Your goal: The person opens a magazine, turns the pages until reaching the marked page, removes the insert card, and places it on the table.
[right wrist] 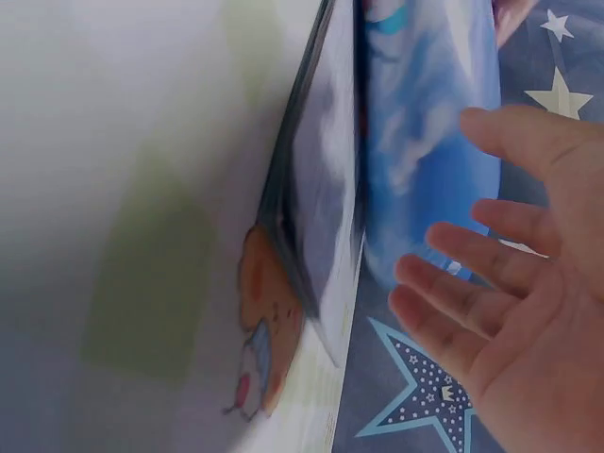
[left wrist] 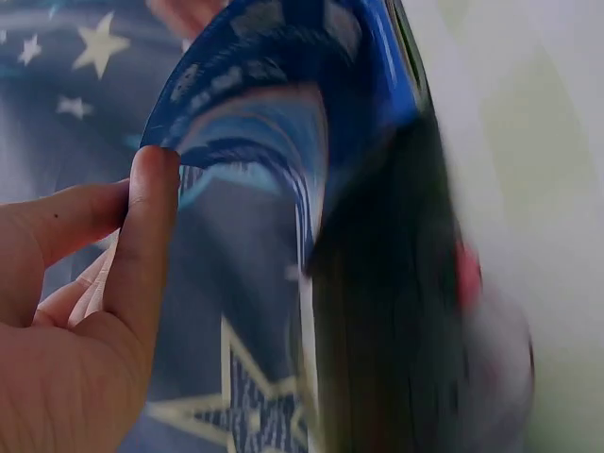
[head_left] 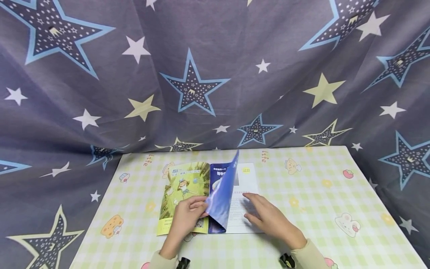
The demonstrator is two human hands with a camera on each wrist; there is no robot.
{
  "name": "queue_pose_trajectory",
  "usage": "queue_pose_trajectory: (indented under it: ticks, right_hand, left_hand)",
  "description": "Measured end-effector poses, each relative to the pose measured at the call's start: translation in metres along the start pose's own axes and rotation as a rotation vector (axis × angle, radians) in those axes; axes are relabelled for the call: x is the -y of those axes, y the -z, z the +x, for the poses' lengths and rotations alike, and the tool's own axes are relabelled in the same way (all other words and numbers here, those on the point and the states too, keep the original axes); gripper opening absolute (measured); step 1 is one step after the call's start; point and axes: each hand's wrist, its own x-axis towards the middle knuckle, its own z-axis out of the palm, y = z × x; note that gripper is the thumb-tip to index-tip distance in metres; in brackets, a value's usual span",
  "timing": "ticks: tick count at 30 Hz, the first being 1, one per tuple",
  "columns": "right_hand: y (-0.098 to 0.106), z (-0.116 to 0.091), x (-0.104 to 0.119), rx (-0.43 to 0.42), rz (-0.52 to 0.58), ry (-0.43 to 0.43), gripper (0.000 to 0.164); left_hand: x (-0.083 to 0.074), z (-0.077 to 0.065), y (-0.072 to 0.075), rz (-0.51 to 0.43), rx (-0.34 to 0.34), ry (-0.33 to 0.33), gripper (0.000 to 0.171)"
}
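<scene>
An open magazine [head_left: 246, 216] lies on the table, its left side showing a yellow-green page [head_left: 184, 177] with a cartoon child. One blue page [head_left: 223, 200] stands raised and curved over the middle. My left hand [head_left: 188, 215] pinches the edge of that page between thumb and fingers, as the left wrist view also shows at the blue sheet [left wrist: 255, 85]. Over the white right-hand page my right hand [head_left: 268, 216] hovers with its fingers spread, holding nothing. In the right wrist view its fingers [right wrist: 472, 283] are extended near the blue page [right wrist: 425, 160].
A pale green checked tablecloth [head_left: 312, 209] with cartoon prints covers the table. Behind the table and at its sides hangs a dark grey-blue curtain [head_left: 235, 93] patterned with stars. Black wrist straps [head_left: 183, 262] show at both sleeves.
</scene>
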Motion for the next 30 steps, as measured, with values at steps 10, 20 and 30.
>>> queue_pose_trajectory:
  ticks: [10, 20, 30]
  right_hand:
    - [0.003, -0.009, -0.004, 0.2, -0.062, 0.005, 0.073]
    - [0.005, -0.013, -0.003, 0.362, -0.029, -0.064, 0.081]
    - [0.003, -0.014, -0.007, 0.328, -0.063, -0.012, 0.068]
  left_hand:
    - [0.001, -0.027, 0.065, 0.128, -0.29, 0.122, 0.026]
    - [0.015, -0.047, 0.1, 0.229, -0.458, 0.195, 0.025]
    - [0.028, -0.054, 0.111, 0.342, -0.494, 0.242, 0.028]
